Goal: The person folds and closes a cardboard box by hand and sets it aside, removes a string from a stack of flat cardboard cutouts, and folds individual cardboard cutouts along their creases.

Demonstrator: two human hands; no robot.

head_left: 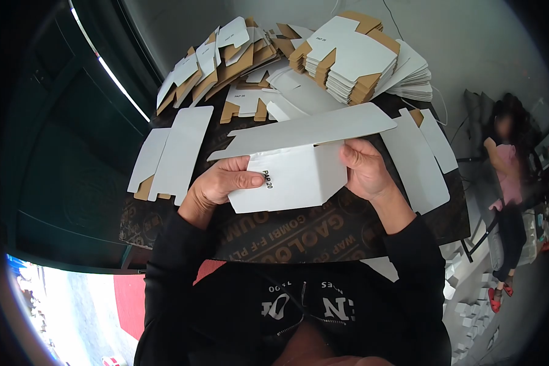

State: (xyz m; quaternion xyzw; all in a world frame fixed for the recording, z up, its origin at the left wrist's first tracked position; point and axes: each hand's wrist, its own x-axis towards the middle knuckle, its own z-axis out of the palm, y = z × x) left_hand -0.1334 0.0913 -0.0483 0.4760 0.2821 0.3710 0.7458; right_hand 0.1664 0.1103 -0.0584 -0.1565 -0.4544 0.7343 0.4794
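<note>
Between my two hands is a white cardboard box [287,183], partly folded, with "PAP 20" printed on its near panel. A long flap [311,131] stands up from its far side. My left hand [222,183] grips the box's left end, thumb on the front panel by the print. At the right end, my right hand [367,171] is closed on the side panel, its thumb near the upper corner. The fingers behind the cardboard are hidden. Flat white blanks lie on both sides, one left [180,146] and one right [412,165].
On the dark printed table [274,235], a tall stack of flat blanks [354,58] stands at the back right. More blanks [210,58] lean in a pile at the back left. A person [506,165] sits at the right, beyond small white boxes [470,314] on the floor.
</note>
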